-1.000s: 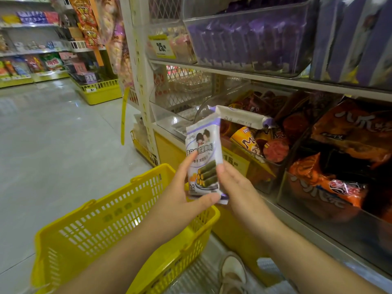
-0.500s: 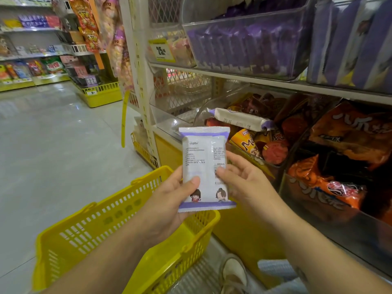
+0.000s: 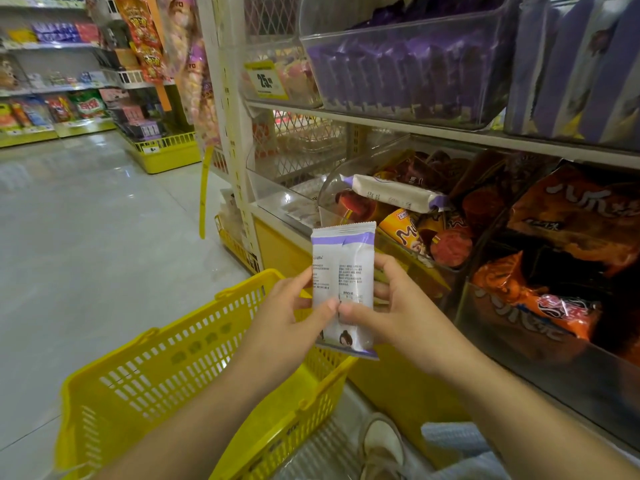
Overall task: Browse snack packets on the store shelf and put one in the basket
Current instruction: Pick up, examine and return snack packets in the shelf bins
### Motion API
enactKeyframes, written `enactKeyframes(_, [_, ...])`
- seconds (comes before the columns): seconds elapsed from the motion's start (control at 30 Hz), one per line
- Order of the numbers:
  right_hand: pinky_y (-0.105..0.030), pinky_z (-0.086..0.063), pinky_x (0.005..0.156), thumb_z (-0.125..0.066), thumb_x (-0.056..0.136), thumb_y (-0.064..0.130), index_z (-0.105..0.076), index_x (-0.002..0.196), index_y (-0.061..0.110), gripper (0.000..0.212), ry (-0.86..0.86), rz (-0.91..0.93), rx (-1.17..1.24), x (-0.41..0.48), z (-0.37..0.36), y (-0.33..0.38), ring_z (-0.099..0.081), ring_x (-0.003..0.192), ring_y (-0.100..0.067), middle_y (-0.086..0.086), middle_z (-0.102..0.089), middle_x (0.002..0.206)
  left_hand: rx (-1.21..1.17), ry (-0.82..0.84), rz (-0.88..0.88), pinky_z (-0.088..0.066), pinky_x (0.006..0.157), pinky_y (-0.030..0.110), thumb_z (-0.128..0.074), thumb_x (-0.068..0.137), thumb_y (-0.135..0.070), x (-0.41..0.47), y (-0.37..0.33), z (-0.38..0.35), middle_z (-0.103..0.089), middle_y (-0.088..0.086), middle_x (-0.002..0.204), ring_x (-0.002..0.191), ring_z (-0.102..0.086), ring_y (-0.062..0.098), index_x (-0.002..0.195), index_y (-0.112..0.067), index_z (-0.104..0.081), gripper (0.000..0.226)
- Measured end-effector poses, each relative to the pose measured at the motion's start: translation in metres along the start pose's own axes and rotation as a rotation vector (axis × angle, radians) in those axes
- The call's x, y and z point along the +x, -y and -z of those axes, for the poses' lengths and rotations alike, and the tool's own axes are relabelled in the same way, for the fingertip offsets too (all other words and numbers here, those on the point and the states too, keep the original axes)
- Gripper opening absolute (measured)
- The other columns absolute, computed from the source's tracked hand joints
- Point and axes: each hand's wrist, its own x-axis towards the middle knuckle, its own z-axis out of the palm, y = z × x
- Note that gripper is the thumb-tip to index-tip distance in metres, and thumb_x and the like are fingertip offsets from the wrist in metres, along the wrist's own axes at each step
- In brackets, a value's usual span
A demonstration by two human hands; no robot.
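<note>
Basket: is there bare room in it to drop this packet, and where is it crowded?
The yellow basket, below the left hand and right hand holding the packet, shows bare mesh inside; forearms hide part of its bottom. The floor left of it is bare. Crowded: the shelf bins at right, full of orange bags.

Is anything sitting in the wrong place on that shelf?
Yes, one thing. A white and purple packet lies sideways atop the clear bin of red and orange snacks. It resembles the held packet between the left hand and right hand, not its neighbours, so it seems misplaced.
</note>
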Motion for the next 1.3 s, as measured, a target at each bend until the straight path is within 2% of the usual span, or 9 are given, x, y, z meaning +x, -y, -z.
enactKeyframes(0.17, [-0.017,-0.055,0.071,-0.078,0.077,0.017,-0.036,0.130,0.050,0.075,0.020,0.137,-0.331,-0.002,-0.006,0.000,-0.062,0.097,0.006,0.018,-0.066,0.111,-0.080,0.027,0.129,-0.057,0.072,0.027,-0.061,0.069,-0.039,0.002,-0.004,-0.002,-0.071,-0.018,0.097,0.082,-0.071,0.005,0.093,-0.064,-0.062,0.035])
enactKeyframes(0.3, [-0.023,-0.055,0.066,-0.079,0.075,0.028,-0.029,0.132,0.059,0.082,0.056,0.172,-0.489,-0.003,-0.009,-0.001,-0.063,0.095,-0.005,0.014,-0.067,0.107,-0.038,-0.016,0.159,-0.054,0.084,0.052,-0.056,0.054,-0.044,0.006,-0.002,0.000,-0.075,-0.003,0.089,0.085,-0.071,0.017,0.124,-0.048,-0.054,0.070])
enactKeyframes(0.4, [-0.034,-0.056,0.063,-0.077,0.075,0.034,-0.026,0.137,0.055,0.084,0.085,0.188,-0.553,-0.005,-0.011,-0.001,-0.066,0.087,-0.012,0.013,-0.067,0.109,-0.024,-0.046,0.158,-0.056,0.080,0.049,-0.051,0.063,-0.036,0.009,-0.001,0.004,-0.075,0.006,0.083,0.079,-0.072,0.020,0.133,-0.030,-0.051,0.070])
enactKeyframes(0.53, [-0.033,-0.055,0.055,-0.075,0.079,0.032,-0.030,0.139,0.052,0.078,0.112,0.189,-0.530,-0.006,-0.008,0.002,-0.066,0.080,-0.016,0.011,-0.067,0.106,-0.104,-0.029,0.173,-0.056,0.063,0.023,-0.043,0.093,-0.015,0.013,0.000,0.003,-0.076,0.004,0.095,0.080,-0.074,0.020,0.126,-0.023,-0.059,0.038])
enactKeyframes(0.67, [-0.013,-0.046,0.053,-0.071,0.084,0.023,-0.039,0.139,0.045,0.067,0.099,0.168,-0.418,-0.005,0.000,0.007,-0.064,0.071,0.005,0.013,-0.070,0.103,-0.114,0.008,0.173,-0.055,0.067,0.031,-0.040,0.100,-0.018,0.013,0.001,-0.001,-0.076,-0.007,0.088,0.077,-0.073,0.014,0.124,-0.033,-0.057,0.033])
enactKeyframes(0.87, [-0.035,-0.059,0.076,-0.067,0.087,0.011,-0.043,0.139,0.034,0.062,0.075,0.059,-0.240,-0.001,0.003,0.006,-0.071,0.090,-0.010,0.004,-0.072,0.109,-0.221,0.112,0.226,-0.058,0.062,0.029,-0.058,0.090,-0.007,0.009,0.008,-0.013,-0.068,-0.006,0.096,0.081,-0.072,0.006,0.135,-0.047,-0.038,0.064])
enactKeyframes(1.1, [-0.033,-0.060,0.076,-0.062,0.087,-0.003,-0.042,0.139,0.022,0.061,0.080,-0.036,-0.012,0.004,0.005,0.000,-0.071,0.094,-0.021,-0.007,-0.072,0.109,-0.301,0.222,0.232,-0.056,0.069,0.026,-0.073,0.065,-0.012,0.005,0.008,-0.009,-0.063,-0.007,0.113,0.097,-0.069,0.010,0.150,-0.044,-0.006,0.113])
enactKeyframes(1.17, [-0.031,-0.060,0.075,-0.063,0.087,-0.002,-0.043,0.137,0.022,0.059,0.072,-0.026,0.008,0.004,0.003,0.000,-0.071,0.095,-0.018,-0.004,-0.072,0.109,-0.299,0.223,0.188,-0.055,0.072,0.023,-0.073,0.075,-0.006,0.001,0.010,-0.009,-0.059,-0.012,0.119,0.103,-0.066,0.005,0.150,-0.041,0.001,0.111])
enactKeyframes(1.3, [-0.036,-0.058,0.084,-0.063,0.089,0.008,-0.050,0.132,0.029,0.050,-0.027,0.060,0.010,0.003,0.001,0.004,-0.070,0.099,-0.015,0.000,-0.071,0.112,-0.490,0.212,0.147,-0.054,0.080,0.021,-0.062,0.090,-0.013,-0.007,0.002,-0.014,-0.062,-0.029,0.119,0.112,-0.061,0.000,0.150,-0.040,-0.016,0.080])
